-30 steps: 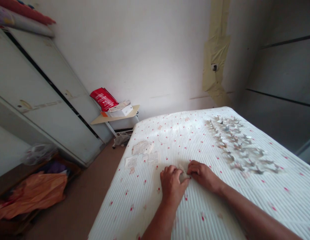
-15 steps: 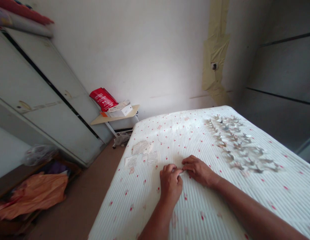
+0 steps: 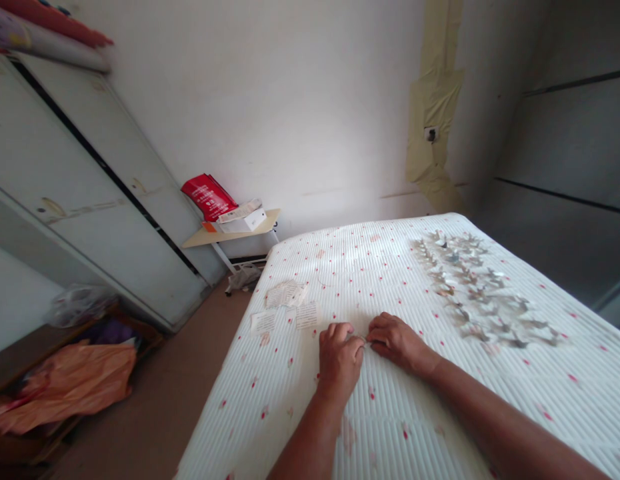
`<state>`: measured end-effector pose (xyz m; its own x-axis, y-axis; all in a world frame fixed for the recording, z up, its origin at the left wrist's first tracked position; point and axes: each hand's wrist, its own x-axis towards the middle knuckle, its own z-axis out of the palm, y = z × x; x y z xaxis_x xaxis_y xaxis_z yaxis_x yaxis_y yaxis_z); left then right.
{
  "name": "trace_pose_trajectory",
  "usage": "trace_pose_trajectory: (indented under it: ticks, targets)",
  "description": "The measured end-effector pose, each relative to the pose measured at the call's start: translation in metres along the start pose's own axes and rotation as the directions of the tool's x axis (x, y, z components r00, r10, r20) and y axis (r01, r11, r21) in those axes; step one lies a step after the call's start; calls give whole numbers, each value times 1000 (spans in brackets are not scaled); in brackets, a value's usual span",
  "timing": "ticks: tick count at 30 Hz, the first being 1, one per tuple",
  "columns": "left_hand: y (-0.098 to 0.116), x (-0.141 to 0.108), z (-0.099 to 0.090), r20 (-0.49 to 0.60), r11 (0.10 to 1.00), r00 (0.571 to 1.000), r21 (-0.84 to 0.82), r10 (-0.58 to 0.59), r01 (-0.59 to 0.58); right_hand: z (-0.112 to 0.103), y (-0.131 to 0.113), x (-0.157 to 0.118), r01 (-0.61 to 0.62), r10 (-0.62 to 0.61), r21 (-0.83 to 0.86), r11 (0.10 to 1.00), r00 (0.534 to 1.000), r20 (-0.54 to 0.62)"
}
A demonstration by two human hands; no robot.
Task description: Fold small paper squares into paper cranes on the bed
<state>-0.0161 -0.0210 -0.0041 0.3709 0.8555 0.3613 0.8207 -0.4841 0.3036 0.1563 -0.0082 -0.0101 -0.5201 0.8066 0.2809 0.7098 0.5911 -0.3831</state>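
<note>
My left hand (image 3: pixel 340 357) and my right hand (image 3: pixel 397 343) meet near the middle of a white ribbed bedcover with red flecks (image 3: pixel 415 427). Their fingertips pinch a small piece of folded paper (image 3: pixel 363 340), mostly hidden by my fingers. Up and to the left of my hands lie several printed paper slips (image 3: pixel 285 294). To the right, several small folded paper figures (image 3: pixel 475 287) are laid out in a dense group on the cover, beyond my right hand.
The bed's left edge drops to a brown floor (image 3: pixel 155 393). An orange plastic bag (image 3: pixel 65 387) lies in a low box at left, beside a pale metal wardrobe (image 3: pixel 105 193). A small table (image 3: pixel 230 233) holds a red bag and white box.
My hands have drawn closer together since the oldest frame, and the paper between them now shows less. The view has shifted only slightly.
</note>
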Motion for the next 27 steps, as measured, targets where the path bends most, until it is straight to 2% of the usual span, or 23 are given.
trace_pose_trajectory:
  ticks: [8, 12, 27]
  targets:
    - [-4, 0, 7, -45, 999, 999, -19, 28, -28, 2, -1, -2, 18, -20, -33, 999, 999, -48]
    - [-6, 0, 9, -64, 999, 997, -33, 36, -38, 7, -1, -1, -13, 8, -79, 997, 998, -60]
    - [-5, 0, 11, -27, 998, 1000, -58, 2, -3, 10, -4, 2, -37, 34, -142, 989, 999, -24]
